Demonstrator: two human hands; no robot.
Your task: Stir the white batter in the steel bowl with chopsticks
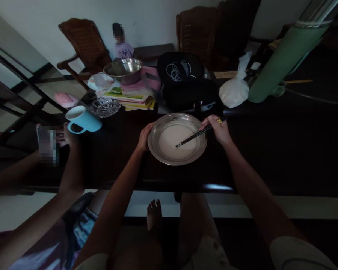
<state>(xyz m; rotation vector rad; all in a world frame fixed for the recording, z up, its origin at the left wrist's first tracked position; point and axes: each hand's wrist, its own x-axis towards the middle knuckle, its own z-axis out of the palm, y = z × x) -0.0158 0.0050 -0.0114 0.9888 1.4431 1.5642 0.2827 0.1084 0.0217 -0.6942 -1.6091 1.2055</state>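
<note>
A wide metal bowl (177,162) holding pale, creamy liquid (169,139) stands on the dark table in front of me. My left hand (145,138) grips the bowl's left rim, its fingers partly hidden behind the metal. At the bowl's right side, my right hand (218,128) is closed around a pair of black chopsticks (198,134). Their tips reach down into the liquid near the bowl's middle, and some pale liquid clings to them.
Behind the bowl lie a black bag (188,92), a tied bag of white powder (234,92) and a green flask (284,63). To the left are a blue mug (86,120), a glass ashtray (105,107) and another metal bowl (124,73) on books. Beside me a person holds a phone (47,144).
</note>
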